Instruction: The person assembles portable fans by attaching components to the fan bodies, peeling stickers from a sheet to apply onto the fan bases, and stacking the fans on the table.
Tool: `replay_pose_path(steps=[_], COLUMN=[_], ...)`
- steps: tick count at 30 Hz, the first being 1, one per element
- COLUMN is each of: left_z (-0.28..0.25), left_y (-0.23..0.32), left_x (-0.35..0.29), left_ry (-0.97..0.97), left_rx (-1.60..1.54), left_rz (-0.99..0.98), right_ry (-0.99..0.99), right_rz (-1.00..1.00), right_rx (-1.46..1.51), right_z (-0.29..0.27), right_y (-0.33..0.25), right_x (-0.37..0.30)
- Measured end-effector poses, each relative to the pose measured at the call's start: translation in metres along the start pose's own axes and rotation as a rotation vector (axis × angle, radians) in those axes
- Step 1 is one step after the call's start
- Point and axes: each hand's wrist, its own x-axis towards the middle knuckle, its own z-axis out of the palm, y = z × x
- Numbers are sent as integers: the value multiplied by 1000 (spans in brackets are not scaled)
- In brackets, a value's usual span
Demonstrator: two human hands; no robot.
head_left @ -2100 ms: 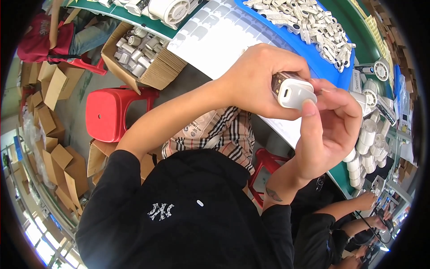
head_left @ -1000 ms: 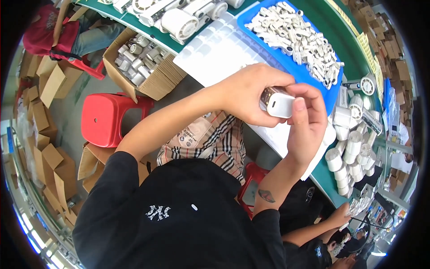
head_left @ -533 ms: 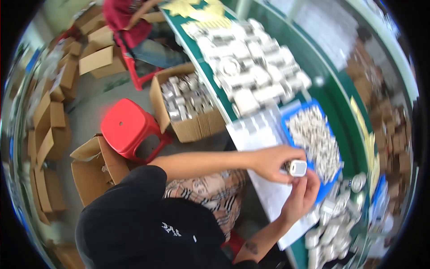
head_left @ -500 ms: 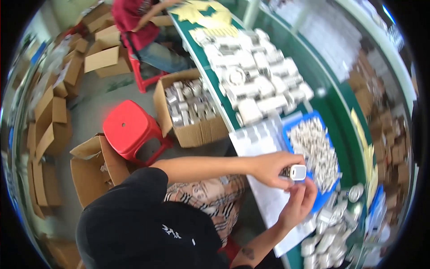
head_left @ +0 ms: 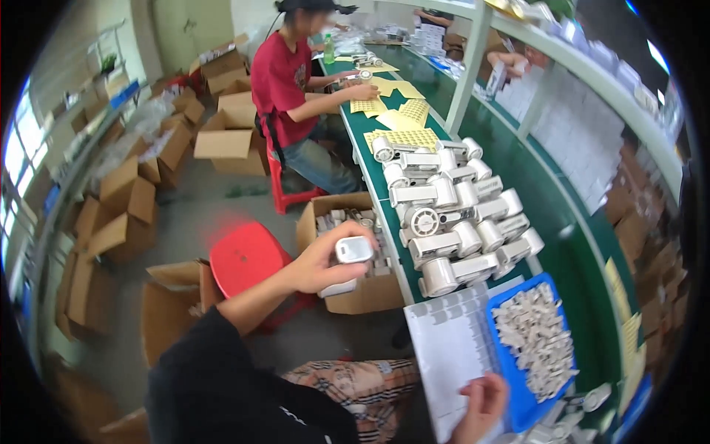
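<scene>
1. White plastic part, rounded-rectangular with a grey face, sits in the left hand. Fingers are curled round it and the thumb lies on its upper edge. It is held out over the open cardboard box beside the bench. The part's lower half is hidden by the palm, so its full shape is not readable.
2. Right hand rests low on the white sheet of small labels, fingers loosely bent, holding nothing visible. Its wrist is cut off by the lower edge, and the fingertips are blurred.
3. Box contents are small white parts in rows. They are partly blocked by the left hand, and the detail is too small to sort.
4. Blue tray of small off-white pieces lies just right of the label sheet. Its lower right corner runs out into the dark rim.
5. A stack of white cylindrical housings stands on the green bench, beyond the sheet and tray.
6. Red stool stands on the floor left of the box, partly behind the left forearm.
7. A person in a red shirt works further up the bench over yellow sheets. That person's hands are too small to read.
8. Change against the earlier frames: both hands held the part together over the sheet then. Now only the left holds it, swung out over the box, and the right has dropped to the sheet. The view has also tilted up, showing far more of the bench.
</scene>
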Motion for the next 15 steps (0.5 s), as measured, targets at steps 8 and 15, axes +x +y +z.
replay_pose_path(steps=[8, 15], left_z=[-43, -40], left_y=[-37, -35], left_x=[-38, -18], left_ry=[108, 138], left_rx=[-13, -14], left_rz=[-228, -87], right_ry=[-132, -89], right_rz=[-800, -950], right_rx=[-164, -416], right_z=[5, -52], right_y=[-150, -193], right_x=[70, 73])
